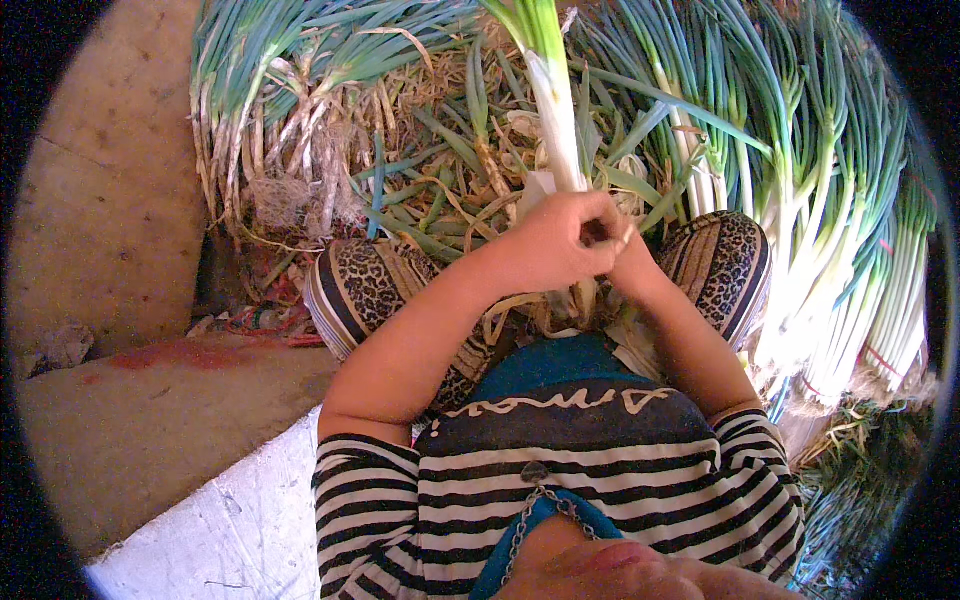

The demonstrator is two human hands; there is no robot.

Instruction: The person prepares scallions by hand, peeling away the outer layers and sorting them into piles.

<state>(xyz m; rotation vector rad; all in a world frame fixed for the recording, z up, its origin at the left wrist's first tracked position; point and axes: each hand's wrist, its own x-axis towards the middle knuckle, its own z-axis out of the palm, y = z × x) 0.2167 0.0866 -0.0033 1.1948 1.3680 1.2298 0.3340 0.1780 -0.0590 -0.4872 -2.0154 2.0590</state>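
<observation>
A thick green onion (559, 127) stands nearly upright before me, its white shank running down behind my left hand (559, 240). The curled fingers of that hand close around the shank, and its lower end (583, 296) shows beneath them. My right hand (636, 262) meets the left one at the fingertips. Its fingers are mostly hidden, so I cannot tell whether they grip anything. Below and beyond the hands lies a heap of trimmed onion leaves and dry skins (457, 172).
Untrimmed green onions with dirty roots (300, 135) lie at the far left. Cleaned onions (787, 225) are piled along the right, with a tied bundle (896, 300) at the outer edge. My patterned knees (375, 292) flank the heap. A brown board (105, 172) stands left.
</observation>
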